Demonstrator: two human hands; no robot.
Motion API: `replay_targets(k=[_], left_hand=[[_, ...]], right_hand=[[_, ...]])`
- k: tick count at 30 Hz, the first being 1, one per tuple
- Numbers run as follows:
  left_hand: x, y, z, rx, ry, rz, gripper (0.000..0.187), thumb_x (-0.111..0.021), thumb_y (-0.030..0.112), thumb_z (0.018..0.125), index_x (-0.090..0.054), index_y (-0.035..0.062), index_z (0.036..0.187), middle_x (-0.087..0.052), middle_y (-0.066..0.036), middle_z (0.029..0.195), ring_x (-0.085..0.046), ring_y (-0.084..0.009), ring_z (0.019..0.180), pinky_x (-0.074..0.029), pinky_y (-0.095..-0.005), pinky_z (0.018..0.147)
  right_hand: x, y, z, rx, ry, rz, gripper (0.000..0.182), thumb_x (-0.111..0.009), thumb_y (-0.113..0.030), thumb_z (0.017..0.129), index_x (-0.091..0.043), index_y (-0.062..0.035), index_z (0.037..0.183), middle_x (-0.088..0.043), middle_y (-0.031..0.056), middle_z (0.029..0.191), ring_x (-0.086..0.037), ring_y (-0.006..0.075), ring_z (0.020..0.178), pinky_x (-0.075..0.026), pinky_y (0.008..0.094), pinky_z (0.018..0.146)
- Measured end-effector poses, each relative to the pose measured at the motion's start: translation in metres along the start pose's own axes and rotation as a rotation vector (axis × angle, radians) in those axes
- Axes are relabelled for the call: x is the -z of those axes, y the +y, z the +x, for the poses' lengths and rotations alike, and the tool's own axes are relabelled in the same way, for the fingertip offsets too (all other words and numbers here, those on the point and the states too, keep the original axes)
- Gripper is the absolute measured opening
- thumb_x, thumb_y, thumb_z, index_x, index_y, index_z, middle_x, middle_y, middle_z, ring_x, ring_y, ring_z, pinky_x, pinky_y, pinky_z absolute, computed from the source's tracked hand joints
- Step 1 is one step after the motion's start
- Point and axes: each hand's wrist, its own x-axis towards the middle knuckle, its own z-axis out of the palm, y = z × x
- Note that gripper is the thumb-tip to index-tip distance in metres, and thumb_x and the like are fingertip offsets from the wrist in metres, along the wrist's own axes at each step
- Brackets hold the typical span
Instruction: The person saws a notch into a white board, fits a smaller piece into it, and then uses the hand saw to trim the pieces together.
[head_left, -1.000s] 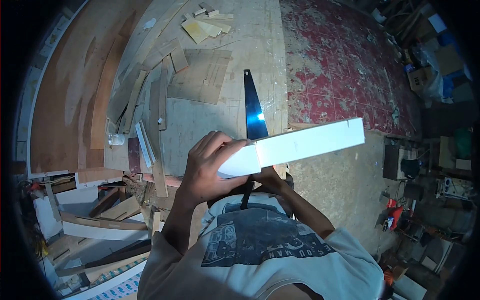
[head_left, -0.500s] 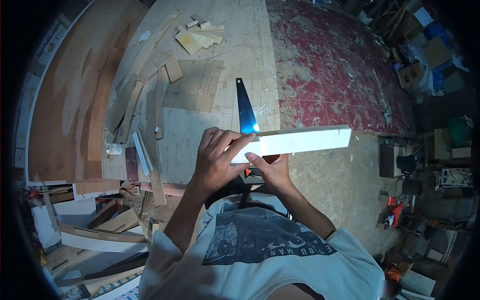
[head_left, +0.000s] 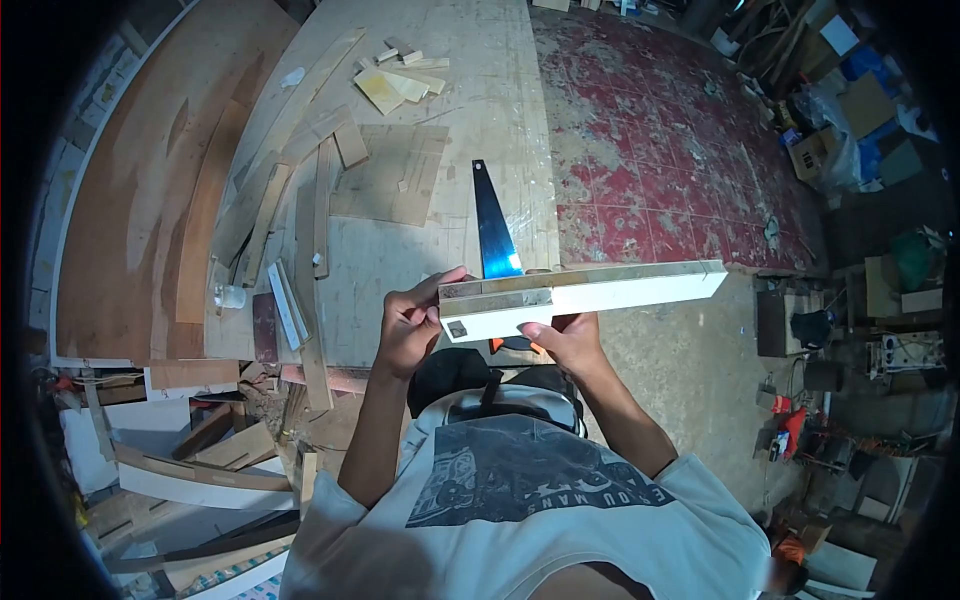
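The saw [head_left: 497, 235] has a smooth, glossy metal blade that throws back a bright glare, and an orange-and-black handle [head_left: 496, 345] that looks like plastic. Crossing just in front of the saw, the white-faced piece [head_left: 640, 290] shows smooth, pale faces and a rougher, raw wood edge. Under the saw, the tabletop [head_left: 490, 80] is scuffed, matt pale wood. Left of the saw lie a dull wooden sheet [head_left: 390, 190] and, farther left, a smooth brown wood board [head_left: 140, 200] with a slight sheen. Right of the saw, the red floor [head_left: 650, 140] is patchy and worn.
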Motion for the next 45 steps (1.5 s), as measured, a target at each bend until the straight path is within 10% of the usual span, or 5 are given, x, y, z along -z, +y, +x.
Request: replay_targets(k=[4,7,14,19,45], left_hand=[[0.001,-0.008,0.000,-0.056,-0.008,-0.113,0.007,-0.062,-0.005,0.084,-0.066,-0.0027,0.089,-0.059,-0.017,0.122,-0.059,-0.0175,0.105,-0.047,-0.0303,0.092],[-0.004,-0.006,0.001,-0.050,0.017,-0.126,0.012,-0.061,-0.012,0.080,-0.061,-0.0015,0.073,-0.058,-0.019,0.123,-0.059,-0.0181,0.106,-0.047,-0.0319,0.091],[-0.004,0.006,0.005,0.101,0.040,-0.113,0.014,-0.066,-0.005,0.082,-0.066,-0.0063,0.095,-0.059,-0.017,0.120,-0.058,-0.0202,0.109,-0.046,-0.0339,0.095],[-0.023,0.024,0.011,-0.040,0.021,0.134,0.054,-0.079,0.004,0.074,-0.054,-0.0117,0.120,-0.062,-0.017,0.111,-0.057,-0.0184,0.107,-0.045,-0.0368,0.097],[-0.031,0.023,0.011,0.106,0.200,0.187,0.052,-0.079,0.004,0.073,-0.055,-0.0140,0.115,-0.063,-0.020,0.105,-0.061,-0.0208,0.099,-0.050,-0.0333,0.090]], right_hand=[[0.005,0.001,0.000,0.017,-0.048,0.067,0.045,-0.072,0.004,0.075,-0.055,0.0011,0.117,-0.064,0.0083,0.104,-0.060,0.0158,0.097,-0.049,0.0328,0.086],[0.010,0.002,0.000,0.007,-0.046,0.109,0.051,-0.074,0.004,0.072,-0.054,0.0003,0.120,-0.063,0.0086,0.107,-0.059,0.0160,0.099,-0.048,0.0338,0.088],[0.013,-0.001,0.001,0.031,-0.038,-0.010,0.056,-0.077,0.003,0.070,-0.053,0.0012,0.121,-0.063,0.0096,0.108,-0.059,0.0165,0.101,-0.047,0.0341,0.090],[0.008,-0.006,0.002,0.018,-0.022,-0.037,0.056,-0.077,0.003,0.070,-0.053,0.0031,0.121,-0.063,0.0101,0.108,-0.059,0.0161,0.101,-0.048,0.0333,0.089],[0.001,-0.011,0.005,0.009,0.126,-0.075,0.034,-0.073,-0.005,0.080,-0.057,0.0021,0.109,-0.064,0.0114,0.100,-0.062,0.0176,0.093,-0.051,0.0315,0.082]])
